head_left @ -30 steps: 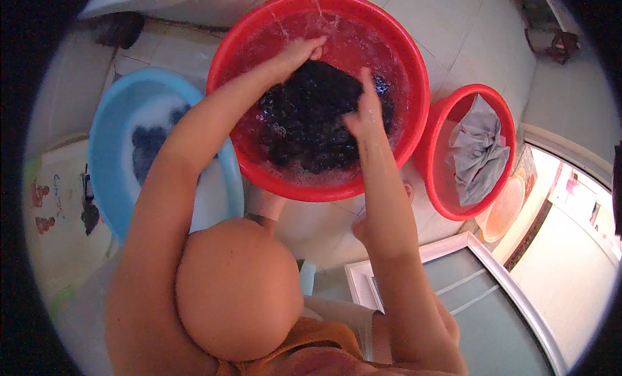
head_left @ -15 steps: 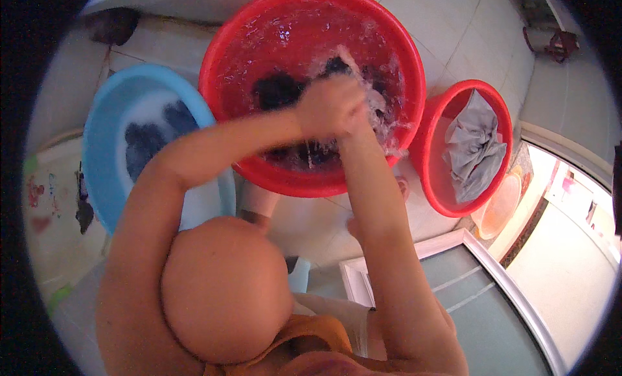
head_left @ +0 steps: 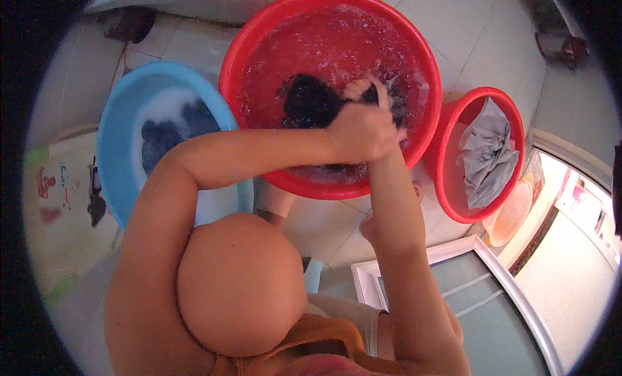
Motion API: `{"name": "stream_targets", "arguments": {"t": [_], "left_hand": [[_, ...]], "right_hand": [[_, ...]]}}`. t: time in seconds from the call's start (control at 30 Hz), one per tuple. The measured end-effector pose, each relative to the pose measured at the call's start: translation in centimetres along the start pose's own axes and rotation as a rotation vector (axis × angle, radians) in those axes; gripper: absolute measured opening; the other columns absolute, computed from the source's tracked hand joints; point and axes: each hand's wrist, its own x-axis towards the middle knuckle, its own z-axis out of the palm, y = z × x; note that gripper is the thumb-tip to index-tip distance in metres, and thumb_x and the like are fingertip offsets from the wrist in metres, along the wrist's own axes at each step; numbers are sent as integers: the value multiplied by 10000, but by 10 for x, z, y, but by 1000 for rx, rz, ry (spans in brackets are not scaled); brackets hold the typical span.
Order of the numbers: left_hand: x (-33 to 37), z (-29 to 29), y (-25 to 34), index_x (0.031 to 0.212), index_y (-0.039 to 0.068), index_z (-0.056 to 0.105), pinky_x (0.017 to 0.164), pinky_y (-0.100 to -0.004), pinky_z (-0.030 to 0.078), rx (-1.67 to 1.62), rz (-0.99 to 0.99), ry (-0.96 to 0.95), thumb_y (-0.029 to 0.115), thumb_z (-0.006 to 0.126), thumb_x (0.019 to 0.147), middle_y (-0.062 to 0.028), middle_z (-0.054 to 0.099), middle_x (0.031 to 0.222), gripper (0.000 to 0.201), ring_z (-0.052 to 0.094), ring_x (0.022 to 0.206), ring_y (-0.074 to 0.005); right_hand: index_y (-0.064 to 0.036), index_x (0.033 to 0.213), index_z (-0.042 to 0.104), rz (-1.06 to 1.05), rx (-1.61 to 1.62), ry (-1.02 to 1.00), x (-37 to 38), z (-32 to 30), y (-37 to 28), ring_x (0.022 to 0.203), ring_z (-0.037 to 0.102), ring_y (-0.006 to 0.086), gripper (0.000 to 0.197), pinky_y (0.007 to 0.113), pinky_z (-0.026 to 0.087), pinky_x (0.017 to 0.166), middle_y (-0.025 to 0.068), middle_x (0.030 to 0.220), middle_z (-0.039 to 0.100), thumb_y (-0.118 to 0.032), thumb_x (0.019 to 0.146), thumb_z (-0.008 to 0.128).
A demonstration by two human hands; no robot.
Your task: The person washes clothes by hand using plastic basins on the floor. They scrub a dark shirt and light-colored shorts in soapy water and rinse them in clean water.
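Observation:
Both my hands are over a large red tub (head_left: 232, 71) of water. My left hand (head_left: 363, 133) is curled closed on a dark wet cloth (head_left: 310, 102), whose bulk lies in the water to the left. My right hand (head_left: 382, 97) sits just beyond it, partly hidden by the left. Its fingers are bent round a dark part of the cloth. My forearms cross near the wrists, and water ripples about the hands.
To the left stands a light blue basin (head_left: 116, 110) with dark cloth (head_left: 162, 136) in whitish water. A smaller red bucket (head_left: 447, 188) at the right holds grey cloth (head_left: 489, 152). A white-framed glass panel (head_left: 453, 298) is at lower right, and an orange basin (head_left: 512, 214) lies beyond the bucket.
The whole view has shifted, with the tubs now farther right in it. My hands sit lower relative to the red tub, and the splashing about them has lessened.

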Motion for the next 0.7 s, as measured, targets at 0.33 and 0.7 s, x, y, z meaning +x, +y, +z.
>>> {"name": "stream_targets", "arguments": {"t": [0.33, 0.7], "left_hand": [[7, 6, -116, 1039, 19, 519, 732, -432, 473, 42, 55, -68, 242, 441, 865, -185, 599, 947, 293, 588, 862, -359], [-9, -32, 1, 909, 27, 566, 746, -428, 441, -349, 283, 126, 186, 504, 785, -206, 519, 944, 210, 505, 924, -390]], "right_hand": [[-51, 1096, 530, -316, -888, 196, 36, -44, 10, 967, 542, 289, 379, 433, 397, 866, 119, 1065, 571, -343, 861, 473], [-102, 1058, 556, -113, -309, -80, 59, -43, -3, 955, 531, 261, 366, 388, 403, 888, 75, 1021, 582, -388, 843, 480]]}}
